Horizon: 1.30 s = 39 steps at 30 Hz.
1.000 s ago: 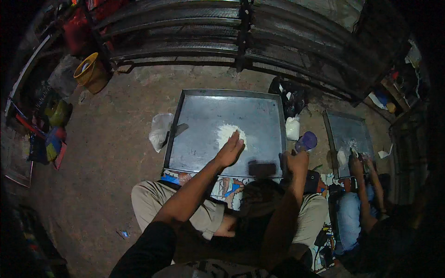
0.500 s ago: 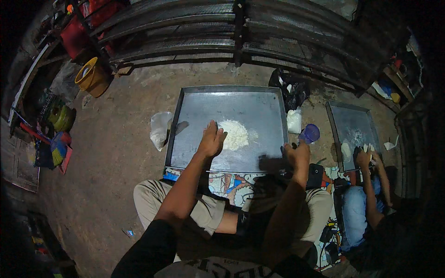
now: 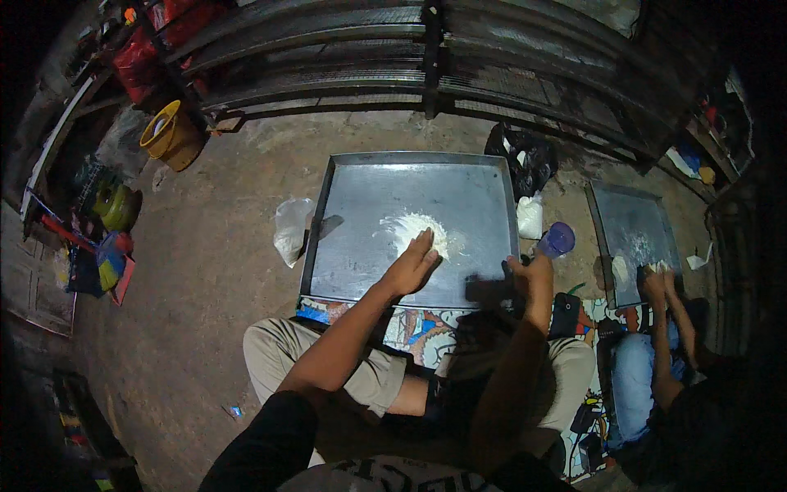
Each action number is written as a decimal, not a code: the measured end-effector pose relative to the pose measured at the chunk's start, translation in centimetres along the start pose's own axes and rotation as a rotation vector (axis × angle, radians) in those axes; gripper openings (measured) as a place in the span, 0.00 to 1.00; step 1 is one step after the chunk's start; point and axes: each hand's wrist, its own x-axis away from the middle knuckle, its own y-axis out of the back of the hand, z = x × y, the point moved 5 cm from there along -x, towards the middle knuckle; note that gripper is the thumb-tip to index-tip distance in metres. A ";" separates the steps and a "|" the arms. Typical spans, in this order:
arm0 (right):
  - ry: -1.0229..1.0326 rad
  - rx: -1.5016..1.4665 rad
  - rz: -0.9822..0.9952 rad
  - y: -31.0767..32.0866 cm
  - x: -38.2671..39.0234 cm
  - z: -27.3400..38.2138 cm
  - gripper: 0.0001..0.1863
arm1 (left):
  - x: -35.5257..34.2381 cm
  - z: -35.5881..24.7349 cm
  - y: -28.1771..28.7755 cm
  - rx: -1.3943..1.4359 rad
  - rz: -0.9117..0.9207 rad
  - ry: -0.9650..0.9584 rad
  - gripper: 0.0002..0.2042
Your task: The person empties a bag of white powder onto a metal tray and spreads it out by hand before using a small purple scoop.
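Note:
My left hand [image 3: 414, 262] lies with fingers extended on the pile of white powder [image 3: 406, 225] in the large metal tray [image 3: 352, 197]. My right hand [image 3: 533, 275] grips the tray's right rim near the front corner. Just beyond that hand stands a purple cup [image 3: 560, 239]. A bag of white powder [image 3: 290, 234] lies left of the tray and another white bag [image 3: 529, 217] sits to its right. A dark shadow falls inside the tray beside my right hand.
A patterned mat [image 3: 410, 332] lies under my legs. At right, a co-worker's hands [image 3: 660, 283] work over a smaller tray [image 3: 627, 209]. A black plastic bag [image 3: 533, 156], yellow bucket [image 3: 176, 143], wooden racks [image 3: 344, 94] and clutter [image 3: 111, 271] surround the floor area.
My left hand moved left, then back right over the powder, which now looks more spread. My right hand stays at the rim. The whole view has shifted slightly.

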 end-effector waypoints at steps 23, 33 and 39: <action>0.271 0.084 -0.056 -1.4 0.3 -0.5 0.31 | -2.3 1.3 -1.0 0.246 -0.025 -0.060 0.28; 0.102 0.044 0.018 -1.3 0.7 0.4 0.34 | 1.2 3.0 1.8 -0.261 -0.083 0.049 0.31; 0.158 -0.020 -0.050 -2.4 0.3 -1.0 0.37 | 2.1 1.0 -1.6 -0.175 0.025 0.098 0.37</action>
